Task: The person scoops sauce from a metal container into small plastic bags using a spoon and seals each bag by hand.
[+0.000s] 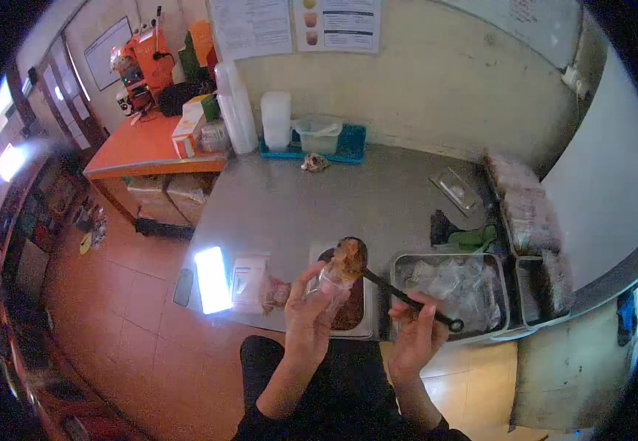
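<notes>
My left hand (304, 323) is closed around a small clear plastic bag (329, 287), held upright. My right hand (416, 339) grips the handle of a black ladle (398, 294). The ladle's bowl is tipped against the bag's mouth, and orange-brown food covers that spot, so I cannot tell how much is inside the bag. Below both is a metal pan (368, 312) holding a dark reddish-brown mass, partly hidden by my left hand. Right of the pan stands a metal tray (505, 294) with several clear plastic bags in it.
A bright screen (213, 279), a dark phone-like slab (183, 287) and a white packet (250, 285) lie left of the pan. Behind are a green cloth (473, 238), a metal lid (454, 191) and a blue tray (352, 143) with containers. Packed bags (528, 217) line the right edge.
</notes>
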The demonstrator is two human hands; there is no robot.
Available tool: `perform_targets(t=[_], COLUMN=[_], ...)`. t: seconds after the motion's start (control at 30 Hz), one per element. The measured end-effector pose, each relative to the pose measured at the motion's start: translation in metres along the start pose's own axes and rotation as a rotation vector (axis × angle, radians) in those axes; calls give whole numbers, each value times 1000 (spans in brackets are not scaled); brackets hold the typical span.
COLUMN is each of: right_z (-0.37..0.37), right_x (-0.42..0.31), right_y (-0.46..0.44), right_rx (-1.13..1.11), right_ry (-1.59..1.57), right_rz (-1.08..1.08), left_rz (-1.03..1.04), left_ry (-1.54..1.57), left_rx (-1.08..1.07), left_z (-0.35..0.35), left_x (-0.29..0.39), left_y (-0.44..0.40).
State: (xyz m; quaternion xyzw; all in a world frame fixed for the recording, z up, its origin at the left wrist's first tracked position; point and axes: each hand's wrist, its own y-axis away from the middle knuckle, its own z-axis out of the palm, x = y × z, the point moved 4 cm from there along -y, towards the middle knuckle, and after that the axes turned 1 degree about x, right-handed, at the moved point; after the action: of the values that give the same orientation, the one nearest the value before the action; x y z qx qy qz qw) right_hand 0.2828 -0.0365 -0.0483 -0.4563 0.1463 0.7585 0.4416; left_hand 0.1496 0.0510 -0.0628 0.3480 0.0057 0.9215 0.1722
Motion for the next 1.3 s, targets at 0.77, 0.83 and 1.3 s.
perform_targets(t=[0.77,0.83,1.3], right_z=[-3,-3,-10], right_x=[-17,-15,-16], right_y=[-11,-10,-18], right_rx=[-193,-227,-267], right_ry=[136,98,12], right_rz=[-177,-200,-114], left_rz=[70,64,56], left_ry=[66,103,144], left_rx=[-109,-121,-113], left_z=[11,11,18], left_x=[-7,-7,-9], left_y=[-10,-10,-8])
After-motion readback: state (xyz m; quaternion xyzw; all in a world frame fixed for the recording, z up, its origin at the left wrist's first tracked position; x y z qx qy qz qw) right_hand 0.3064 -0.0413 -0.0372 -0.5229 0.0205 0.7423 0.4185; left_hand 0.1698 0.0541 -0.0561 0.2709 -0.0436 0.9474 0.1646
